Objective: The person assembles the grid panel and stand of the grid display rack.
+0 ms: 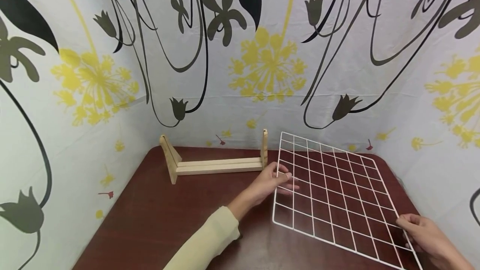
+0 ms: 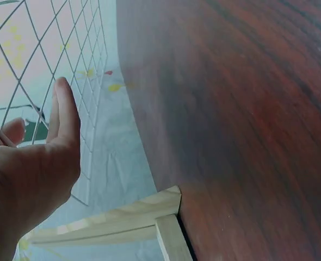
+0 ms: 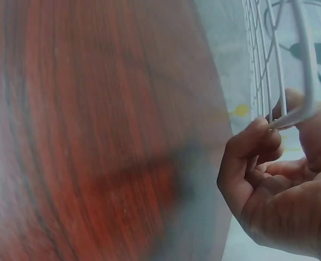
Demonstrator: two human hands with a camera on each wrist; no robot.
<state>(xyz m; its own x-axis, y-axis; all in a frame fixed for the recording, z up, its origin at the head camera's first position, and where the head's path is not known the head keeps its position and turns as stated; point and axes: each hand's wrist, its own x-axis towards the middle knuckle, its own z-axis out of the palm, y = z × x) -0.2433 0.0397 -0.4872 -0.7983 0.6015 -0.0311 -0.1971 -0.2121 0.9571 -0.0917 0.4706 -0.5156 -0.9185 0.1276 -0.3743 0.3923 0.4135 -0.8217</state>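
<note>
A white wire grid panel [image 1: 343, 195] is held tilted over the right half of the table. My left hand [image 1: 268, 181] grips its left edge, thumb on the upper side and the other fingers reaching beneath. In the left wrist view, two fingers of the left hand [image 2: 38, 163] extend straight alongside the mesh. At the opposite edge, my right hand [image 1: 425, 234] pinches the rim wire between thumb and curled fingers. The right wrist view has this right hand [image 3: 280, 190] close to a rounded corner of the grid panel [image 3: 308, 65].
A pale wooden stand [image 1: 219, 166], two uprights joined by a low crossbar, stands at the back left of the dark red-brown table [image 1: 150, 224]. Its right upright is close behind my left hand. Flower-printed cloth [image 1: 232, 74] hangs around the back and sides.
</note>
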